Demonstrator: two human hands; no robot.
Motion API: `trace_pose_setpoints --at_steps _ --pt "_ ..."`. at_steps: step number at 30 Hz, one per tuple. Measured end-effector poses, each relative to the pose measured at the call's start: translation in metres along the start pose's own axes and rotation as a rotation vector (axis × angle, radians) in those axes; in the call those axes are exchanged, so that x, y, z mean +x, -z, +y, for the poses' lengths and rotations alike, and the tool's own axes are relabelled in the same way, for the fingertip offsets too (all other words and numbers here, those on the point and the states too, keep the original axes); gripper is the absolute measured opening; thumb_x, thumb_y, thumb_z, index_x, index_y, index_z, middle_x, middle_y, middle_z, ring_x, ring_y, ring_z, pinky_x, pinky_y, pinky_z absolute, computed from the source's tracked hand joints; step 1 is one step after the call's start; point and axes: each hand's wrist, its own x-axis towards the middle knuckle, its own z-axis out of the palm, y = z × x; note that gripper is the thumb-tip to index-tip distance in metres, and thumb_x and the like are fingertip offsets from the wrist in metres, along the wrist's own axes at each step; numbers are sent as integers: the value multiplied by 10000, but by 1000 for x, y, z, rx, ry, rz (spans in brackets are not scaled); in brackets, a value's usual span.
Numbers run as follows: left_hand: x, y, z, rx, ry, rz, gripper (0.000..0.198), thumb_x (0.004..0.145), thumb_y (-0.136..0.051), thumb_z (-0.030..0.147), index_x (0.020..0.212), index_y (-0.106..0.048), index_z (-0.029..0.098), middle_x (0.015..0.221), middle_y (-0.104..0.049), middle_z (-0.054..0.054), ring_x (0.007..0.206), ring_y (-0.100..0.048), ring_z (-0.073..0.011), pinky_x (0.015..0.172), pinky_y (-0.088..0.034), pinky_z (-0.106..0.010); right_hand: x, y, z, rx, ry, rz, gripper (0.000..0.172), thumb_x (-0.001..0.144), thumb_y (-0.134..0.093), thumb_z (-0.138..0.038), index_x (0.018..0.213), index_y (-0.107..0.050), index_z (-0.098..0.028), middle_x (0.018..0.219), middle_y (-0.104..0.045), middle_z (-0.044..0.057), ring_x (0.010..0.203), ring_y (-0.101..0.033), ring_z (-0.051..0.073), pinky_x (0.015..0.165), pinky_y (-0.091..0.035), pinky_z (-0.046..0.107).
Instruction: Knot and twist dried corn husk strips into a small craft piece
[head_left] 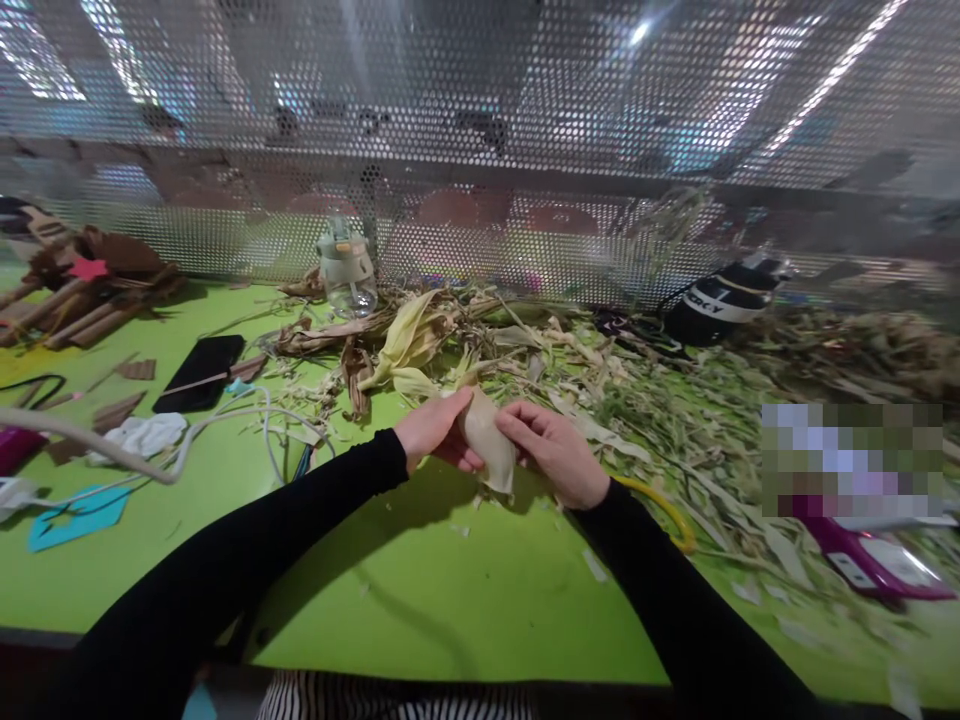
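Over the middle of the green table, a pale corn husk (487, 435) is held between both hands, its loose lower end hanging toward the tabletop. My left hand (439, 430) grips it from the left, thumb on top and fingers tucked partly underneath. On the other side, my right hand (553, 450) pinches the husk's right edge between thumb and fingers. Just behind lies a yellow-green bunch of husk leaves (409, 345). Shredded husk strips (540, 350) spread behind and to the right of the hands.
A clear bottle (346, 270) stands at the back, by a perforated metal screen (480, 130). Leftward are a black phone (201, 372), white cables (176, 465) and a blue paper piece (79, 518). Rightward lie a black bottle (724, 300), a yellow tube (667, 510) and a purple tool (874, 560).
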Motion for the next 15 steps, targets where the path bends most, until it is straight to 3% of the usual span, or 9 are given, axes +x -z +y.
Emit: trace_pose_setpoints --at_steps 5,10,12,15 --pt "1 3 2 38 -13 25 542 905 -293 486 686 -591 89 492 -622 -88 410 -580 -122 459 -487 -219 -2 8 3 45 -47 -120 319 792 -595 -475 709 -585 -167 576 -500 -37 500 -428 68 474 -325 204" --pt "4 6 1 -3 28 48 556 891 -299 526 722 -600 91 531 -635 -88 449 -592 -122 483 -498 -221 -3 11 0 78 -83 -119 306 773 -617 -461 726 -584 -161 587 -517 -28 500 -451 69 473 -352 201" --pt "4 7 1 -29 18 19 557 842 -380 584 747 -617 89 590 -653 -93 478 -601 -120 500 -504 -222 -4 11 -3 66 -88 -114 272 742 -658 -423 772 -592 -161 605 -530 -33 494 -449 62 466 -356 195" --pt "3 8 0 8 -47 -84 477 656 -672 546 806 -645 94 702 -675 -83 530 -604 -100 547 -506 -213 -5 11 -5 41 -86 -123 260 736 -662 -405 774 -585 -160 608 -536 -38 494 -462 58 472 -376 193"
